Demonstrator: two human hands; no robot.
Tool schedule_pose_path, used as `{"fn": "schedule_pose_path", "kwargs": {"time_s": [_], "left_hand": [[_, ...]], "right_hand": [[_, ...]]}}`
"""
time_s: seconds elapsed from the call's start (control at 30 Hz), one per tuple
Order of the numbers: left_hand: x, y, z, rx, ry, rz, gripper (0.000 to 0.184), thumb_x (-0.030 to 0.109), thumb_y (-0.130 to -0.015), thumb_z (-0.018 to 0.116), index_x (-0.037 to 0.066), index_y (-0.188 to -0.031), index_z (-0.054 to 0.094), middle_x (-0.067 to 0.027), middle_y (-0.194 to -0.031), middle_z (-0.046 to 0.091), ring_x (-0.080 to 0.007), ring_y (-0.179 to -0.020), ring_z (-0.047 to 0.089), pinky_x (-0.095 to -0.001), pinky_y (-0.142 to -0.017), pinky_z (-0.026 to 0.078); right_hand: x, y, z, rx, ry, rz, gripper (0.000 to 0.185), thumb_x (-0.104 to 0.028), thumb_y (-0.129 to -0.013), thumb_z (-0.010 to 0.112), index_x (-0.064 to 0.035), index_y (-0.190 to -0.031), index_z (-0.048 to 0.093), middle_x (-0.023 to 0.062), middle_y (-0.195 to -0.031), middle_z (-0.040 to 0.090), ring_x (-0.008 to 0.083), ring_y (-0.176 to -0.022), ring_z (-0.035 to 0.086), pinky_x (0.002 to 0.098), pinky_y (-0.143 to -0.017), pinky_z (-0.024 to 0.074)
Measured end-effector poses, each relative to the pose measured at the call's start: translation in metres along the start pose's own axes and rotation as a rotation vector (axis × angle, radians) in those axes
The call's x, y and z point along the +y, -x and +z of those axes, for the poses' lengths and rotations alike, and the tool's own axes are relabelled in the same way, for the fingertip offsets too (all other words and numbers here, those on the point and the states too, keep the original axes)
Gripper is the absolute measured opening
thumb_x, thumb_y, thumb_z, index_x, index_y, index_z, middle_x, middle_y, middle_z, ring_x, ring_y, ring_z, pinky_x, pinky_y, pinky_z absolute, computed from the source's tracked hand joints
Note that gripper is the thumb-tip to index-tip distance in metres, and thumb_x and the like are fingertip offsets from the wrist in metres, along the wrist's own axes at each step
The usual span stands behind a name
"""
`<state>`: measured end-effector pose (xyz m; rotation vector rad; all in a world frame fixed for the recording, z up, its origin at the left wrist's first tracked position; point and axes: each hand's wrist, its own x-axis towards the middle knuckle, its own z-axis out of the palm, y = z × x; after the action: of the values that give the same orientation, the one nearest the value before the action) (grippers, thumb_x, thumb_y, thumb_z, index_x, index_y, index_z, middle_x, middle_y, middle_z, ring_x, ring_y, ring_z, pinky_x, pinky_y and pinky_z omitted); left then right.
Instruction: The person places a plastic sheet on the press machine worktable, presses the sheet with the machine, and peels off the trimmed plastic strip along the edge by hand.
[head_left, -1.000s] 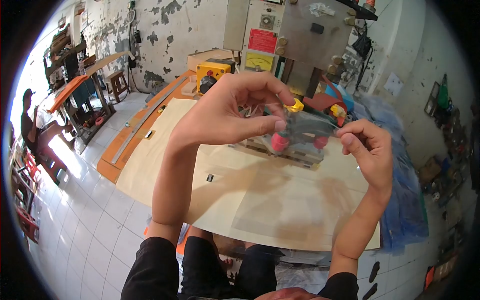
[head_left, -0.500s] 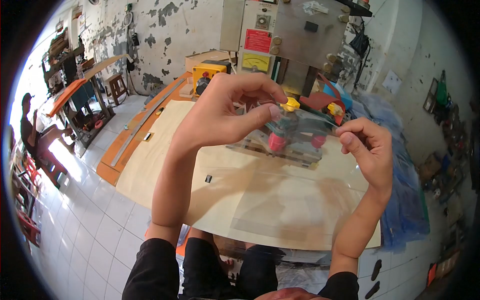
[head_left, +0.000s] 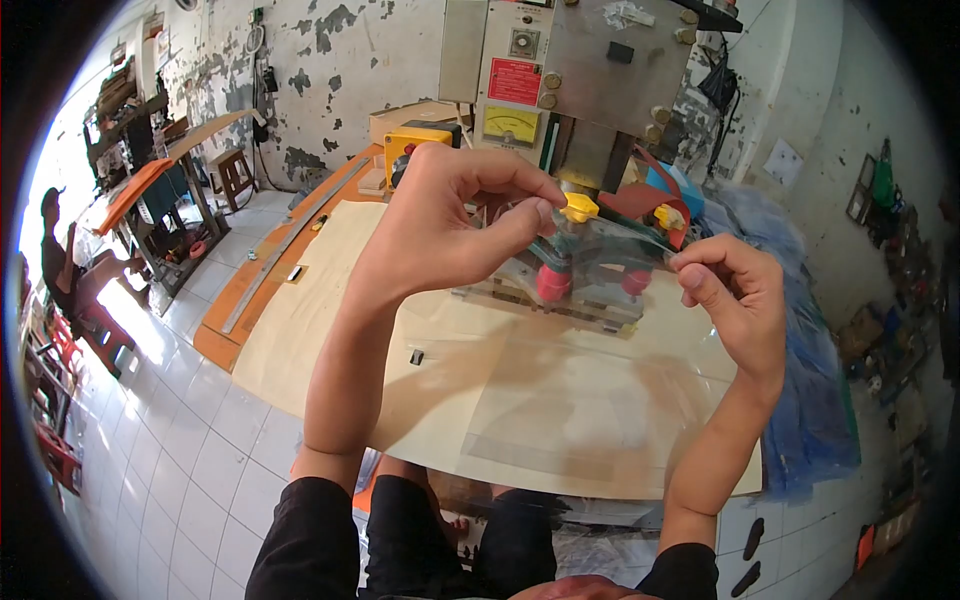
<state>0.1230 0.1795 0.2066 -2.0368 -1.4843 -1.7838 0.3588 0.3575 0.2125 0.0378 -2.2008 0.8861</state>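
A clear plastic sheet [head_left: 610,250] is stretched in the air between my two hands. My left hand [head_left: 465,215] pinches its left end between thumb and fingers, just left of a yellow knob [head_left: 579,208]. At the sheet's right end, my right hand [head_left: 727,290] has a corner between thumb and forefinger. Through the film show a metal fixture [head_left: 520,285] and its red round parts [head_left: 553,283]. Another transparent sheet [head_left: 570,415] lies flat on the cream board [head_left: 440,400], below my hands.
Behind the board stands a machine with a yellow gauge [head_left: 510,125]. A yellow control box [head_left: 400,145] is at the back left. Blue plastic sheeting [head_left: 800,370] hangs at the right. A seated person [head_left: 60,245] is far left. A small black piece [head_left: 416,357] lies on the board.
My left thumb has risen and closed toward the fingertips, and the left hand has shifted slightly left. My right hand has barely moved. The camera view has shifted a little.
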Motion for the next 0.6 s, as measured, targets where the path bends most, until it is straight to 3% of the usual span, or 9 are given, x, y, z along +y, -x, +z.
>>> {"fn": "schedule_pose_path", "kwargs": {"time_s": [0.33, 0.53, 0.6], "left_hand": [[0.001, 0.000, -0.003, -0.024, -0.013, 0.000, 0.014, 0.006, -0.092, 0.065, -0.006, -0.094, 0.070, -0.0071, -0.078, 0.071, -0.0102, -0.068, 0.068, -0.0229, -0.060, 0.053], [0.009, -0.003, -0.008, -0.115, 0.247, -0.270, 0.017, 0.013, -0.094, 0.066, -0.003, -0.094, 0.071, -0.0022, -0.081, 0.069, -0.0072, -0.071, 0.062, -0.0218, -0.060, 0.047], [0.002, -0.002, -0.005, -0.146, 0.041, -0.205, 0.018, 0.017, -0.093, 0.070, -0.001, -0.092, 0.071, -0.0004, -0.078, 0.067, -0.0054, -0.068, 0.058, -0.0215, -0.061, 0.044]], "right_hand": [[-0.001, -0.001, 0.002, 0.009, 0.009, 0.006, 0.011, -0.009, -0.094, 0.070, 0.0015, -0.096, 0.070, 0.0049, -0.078, 0.072, 0.0056, -0.068, 0.062, 0.0202, -0.061, 0.0483], [0.001, -0.004, 0.012, 0.029, 0.039, -0.005, 0.008, -0.007, -0.092, 0.070, 0.0015, -0.093, 0.070, 0.0011, -0.072, 0.067, 0.0046, -0.065, 0.058, 0.0202, -0.059, 0.0450], [0.003, -0.004, 0.012, 0.026, 0.059, -0.016, 0.008, -0.006, -0.092, 0.071, 0.0014, -0.093, 0.070, 0.0003, -0.071, 0.066, 0.0043, -0.064, 0.057, 0.0202, -0.058, 0.0439]]}}
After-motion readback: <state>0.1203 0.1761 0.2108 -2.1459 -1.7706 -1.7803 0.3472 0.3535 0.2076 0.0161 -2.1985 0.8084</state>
